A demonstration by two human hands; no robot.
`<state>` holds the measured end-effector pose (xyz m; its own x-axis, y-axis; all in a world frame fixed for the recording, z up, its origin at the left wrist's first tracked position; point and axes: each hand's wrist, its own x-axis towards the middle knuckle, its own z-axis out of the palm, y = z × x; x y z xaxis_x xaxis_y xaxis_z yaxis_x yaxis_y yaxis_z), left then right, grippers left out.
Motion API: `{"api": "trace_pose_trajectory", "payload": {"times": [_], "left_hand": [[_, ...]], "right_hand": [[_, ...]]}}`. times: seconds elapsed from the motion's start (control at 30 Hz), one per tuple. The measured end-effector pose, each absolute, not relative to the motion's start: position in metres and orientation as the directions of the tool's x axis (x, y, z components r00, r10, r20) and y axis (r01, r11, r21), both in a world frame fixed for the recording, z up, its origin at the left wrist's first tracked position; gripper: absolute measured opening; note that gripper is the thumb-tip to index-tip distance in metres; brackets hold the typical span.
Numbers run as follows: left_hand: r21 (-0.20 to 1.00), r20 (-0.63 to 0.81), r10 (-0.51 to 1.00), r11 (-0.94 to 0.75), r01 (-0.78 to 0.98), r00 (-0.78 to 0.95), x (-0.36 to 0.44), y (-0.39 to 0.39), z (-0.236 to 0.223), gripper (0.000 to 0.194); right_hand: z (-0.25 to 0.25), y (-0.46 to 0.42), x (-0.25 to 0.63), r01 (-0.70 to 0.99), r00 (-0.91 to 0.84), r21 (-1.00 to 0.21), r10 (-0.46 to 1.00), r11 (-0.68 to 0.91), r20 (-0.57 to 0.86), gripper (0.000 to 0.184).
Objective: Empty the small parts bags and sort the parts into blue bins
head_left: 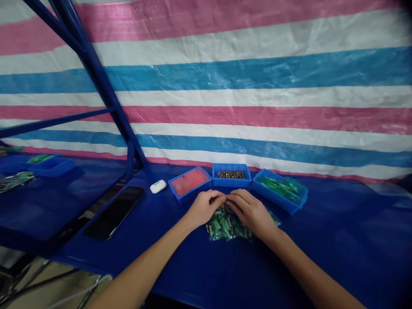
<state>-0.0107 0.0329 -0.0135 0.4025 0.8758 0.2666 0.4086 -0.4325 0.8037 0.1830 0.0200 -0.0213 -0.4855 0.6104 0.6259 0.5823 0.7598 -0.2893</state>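
Note:
My left hand (205,207) and my right hand (249,211) meet fingertip to fingertip over a pile of small green parts in clear bags (225,227) on the blue table (322,240). Both hands have their fingers curled and pinched together around something too small to make out. Just behind the hands stand three blue bins: one with a red lining (189,182), one with small dark metal pieces (231,175), and one with green parts (280,189).
A black phone (115,212) lies face up at the table's left edge, with a white earbud case (158,186) beside it. A blue metal frame (96,77) rises at left. More blue bins (51,165) sit on a neighbouring table. A striped tarp hangs behind.

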Motion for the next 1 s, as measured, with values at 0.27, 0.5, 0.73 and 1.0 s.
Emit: {"api": "trace_pose_trajectory", "payload": {"times": [0.27, 0.5, 0.73, 1.0], "left_hand": [[0.66, 0.399, 0.844, -0.536, 0.526, 0.358, -0.01, 0.031, -0.01, 0.028], [0.465, 0.493, 0.822, -0.526, 0.712, 0.286, -0.017, 0.035, -0.012, 0.036], [0.482, 0.445, 0.863, -0.457, 0.748, 0.24, -0.018, 0.034, -0.015, 0.05], [0.483, 0.398, 0.901, -0.364, 0.797, 0.17, -0.019, 0.034, -0.013, 0.048]], "right_hand": [[-0.017, 0.016, 0.179, 0.534, -0.368, -0.446, 0.673, 0.718, 0.642, 0.016], [-0.007, 0.026, 0.172, 0.574, -0.309, -0.395, 0.636, 0.718, 0.707, 0.011], [0.016, 0.078, 0.166, 0.895, -0.217, -0.19, 0.765, 0.405, 0.606, 0.033], [-0.01, 0.039, 0.176, 0.714, -0.52, -0.336, 0.787, 0.614, 0.332, 0.022]]}}
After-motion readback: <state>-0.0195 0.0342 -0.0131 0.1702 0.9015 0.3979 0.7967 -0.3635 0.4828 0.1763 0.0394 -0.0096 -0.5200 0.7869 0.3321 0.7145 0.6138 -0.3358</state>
